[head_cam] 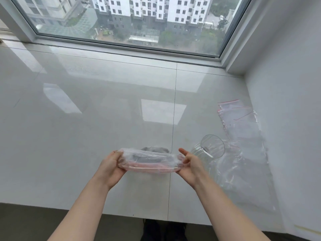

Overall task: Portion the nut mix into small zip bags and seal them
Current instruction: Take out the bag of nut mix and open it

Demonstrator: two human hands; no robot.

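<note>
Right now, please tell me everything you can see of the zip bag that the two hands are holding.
The zip bag is clear, soft plastic with a pinkish red zip strip along its near edge. It is held level above the glossy white sill, stretched sideways between both hands: the left hand grips its left end, the right hand pinches its right end. Something dark grey shows through it, too blurred to identify. Whether the zip is closed cannot be told.

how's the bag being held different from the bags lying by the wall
The held bag is lifted off the sill, gripped at its ends by the left hand and right hand; the spare bags lie on the sill. The held one bulges with dark contents; the spares lie flat. All are clear plastic with red strips.
</note>
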